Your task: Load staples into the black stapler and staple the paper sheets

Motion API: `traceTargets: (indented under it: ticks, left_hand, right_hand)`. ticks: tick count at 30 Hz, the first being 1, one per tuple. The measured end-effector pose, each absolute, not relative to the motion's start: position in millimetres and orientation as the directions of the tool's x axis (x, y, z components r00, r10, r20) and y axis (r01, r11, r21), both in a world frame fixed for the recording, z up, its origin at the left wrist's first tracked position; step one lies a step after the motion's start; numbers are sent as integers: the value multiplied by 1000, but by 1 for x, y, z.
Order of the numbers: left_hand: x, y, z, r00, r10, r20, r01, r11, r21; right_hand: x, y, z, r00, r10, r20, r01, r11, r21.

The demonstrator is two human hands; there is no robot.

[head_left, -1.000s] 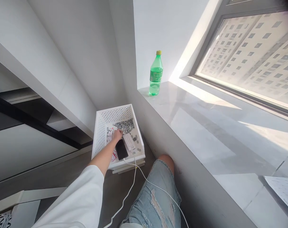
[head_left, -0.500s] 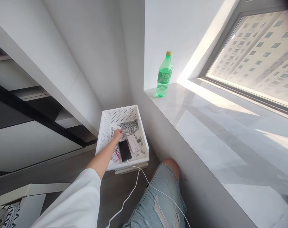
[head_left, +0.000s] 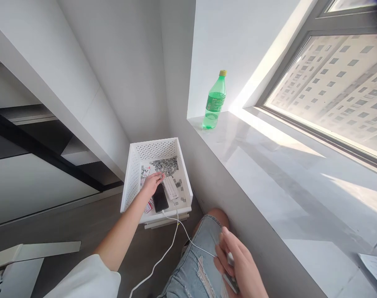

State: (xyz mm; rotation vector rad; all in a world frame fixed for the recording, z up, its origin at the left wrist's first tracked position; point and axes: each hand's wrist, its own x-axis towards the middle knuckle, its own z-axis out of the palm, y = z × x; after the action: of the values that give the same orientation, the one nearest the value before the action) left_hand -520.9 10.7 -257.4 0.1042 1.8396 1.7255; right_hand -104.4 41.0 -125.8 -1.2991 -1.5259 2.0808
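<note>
My left hand [head_left: 153,183] reaches over a white basket [head_left: 188,182] with perforated sides, its fingers pinched together; whatever is between them is too small to make out. A black phone [head_left: 160,199] lies just below that hand, beside a white box [head_left: 171,187]. Many small grey pieces [head_left: 166,167] are scattered over the basket's floor, thickest at the far end. Above my thigh, at lower right, my right hand [head_left: 239,263] curls round a greyish object, mostly hidden by the fingers and blurred.
A green plastic bottle [head_left: 214,101] with a yellow cap stands on the marble windowsill [head_left: 269,186]. White cables [head_left: 168,252] run from the basket past my leg [head_left: 196,260]. Open shelving [head_left: 48,124] is on the left. A paper [head_left: 374,265] lies at the sill's right edge.
My right hand has come into view at lower right, closed round an object. Inside the basket, my left hand has moved slightly nearer, over the phone's top end. The view has shifted a little.
</note>
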Motion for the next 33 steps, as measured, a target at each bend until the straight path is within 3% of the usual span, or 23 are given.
traceTargets:
  ticks: [2,4,6,10,17,23,29,33]
  left_hand:
    - [-500,-2,-255,-786,486,-381,-402,66,913]
    - [-484,-14,-258,-763,500,-411,-504,-61,861]
    - [-475,-23,-263,-754,478,-451,-572,-138,809]
    - [-483,-24,-281,-731,383,-565,-647,-129,751]
    - [-512,-16,-304,-818,208,-537,-568,-142,811]
    - [-529,-13,-321,-889,36,-457,-457,4,890]
    - [-532,-10,-320,-956,130,-262,-217,284,934]
    - [-526,-19,-312,-942,273,-197,-46,476,878]
  right_hand:
    - [-182,42,-120,-614,581,-534,176,-559,-810]
    - [-255,41,-130,-666,590,-457,56,-572,-819]
    - [-316,41,-153,-709,549,-441,68,-570,-819]
    - [-400,54,-206,-618,458,-639,133,-740,-660]
    - [-464,79,-255,-502,472,-725,65,-815,-575]
    - [-504,72,-265,-580,447,-681,41,-819,-572]
    - [-493,91,-258,-699,452,-555,34,-753,-657]
    - [-483,97,-251,-713,491,-501,64,-666,-743]
